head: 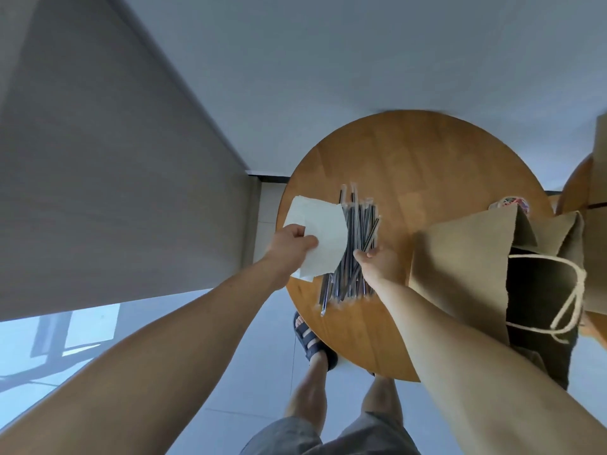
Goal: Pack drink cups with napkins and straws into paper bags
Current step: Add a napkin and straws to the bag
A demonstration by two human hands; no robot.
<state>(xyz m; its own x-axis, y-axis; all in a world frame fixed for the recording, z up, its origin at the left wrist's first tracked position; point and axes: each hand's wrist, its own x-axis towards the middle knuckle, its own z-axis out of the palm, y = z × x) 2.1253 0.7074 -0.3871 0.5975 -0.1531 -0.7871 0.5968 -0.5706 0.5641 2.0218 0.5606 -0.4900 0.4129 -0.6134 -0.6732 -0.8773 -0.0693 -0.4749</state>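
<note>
Head view, looking down on a round wooden table (pixel 410 152). At the table's left edge, left hand (pixel 289 243) gripping white napkins (pixel 325 236) by a corner. At table centre, a pile of wrapped dark straws (pixel 356 224), right hand (pixel 377 259) pinching one at the pile's near side. On the table's right side, an open brown paper bag (pixel 466 267) with rope handles. Behind the bag, the top of a drink cup (pixel 509 202), mostly hidden.
</note>
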